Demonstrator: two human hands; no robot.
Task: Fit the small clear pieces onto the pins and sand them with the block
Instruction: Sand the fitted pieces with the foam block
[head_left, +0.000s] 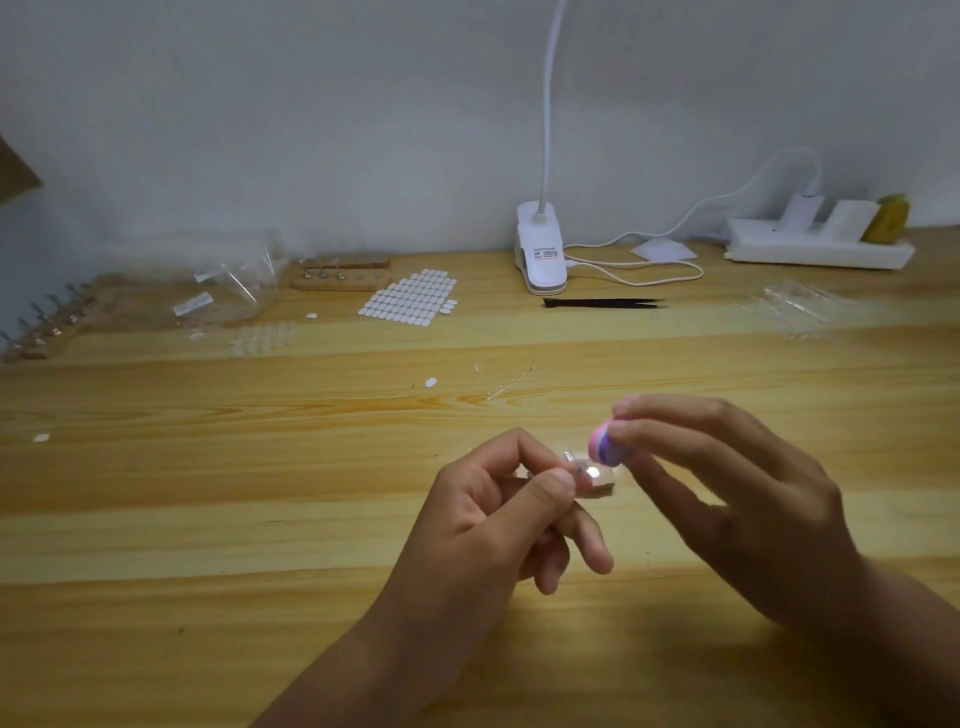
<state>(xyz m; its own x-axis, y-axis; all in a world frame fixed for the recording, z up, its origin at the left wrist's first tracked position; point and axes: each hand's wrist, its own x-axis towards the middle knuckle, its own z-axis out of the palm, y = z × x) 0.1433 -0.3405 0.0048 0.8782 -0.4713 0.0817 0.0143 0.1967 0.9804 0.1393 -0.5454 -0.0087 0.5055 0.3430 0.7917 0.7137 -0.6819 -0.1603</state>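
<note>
Clear piece (592, 472) sits on pin (569, 458), above table (260, 519), centre-front. Left hand (498, 509) pinches pin between thumb and forefinger. Right hand (727, 493) grips block (602, 442) in its fingertips, right at the piece; contact unclear. Risks: side pressure pops piece off pin; block slips onto left thumb.

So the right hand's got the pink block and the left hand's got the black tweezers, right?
No. In the head view the left hand pinches a small pin; the black tweezers lie on the table near the lamp. The right hand does hold the pink block.
</note>
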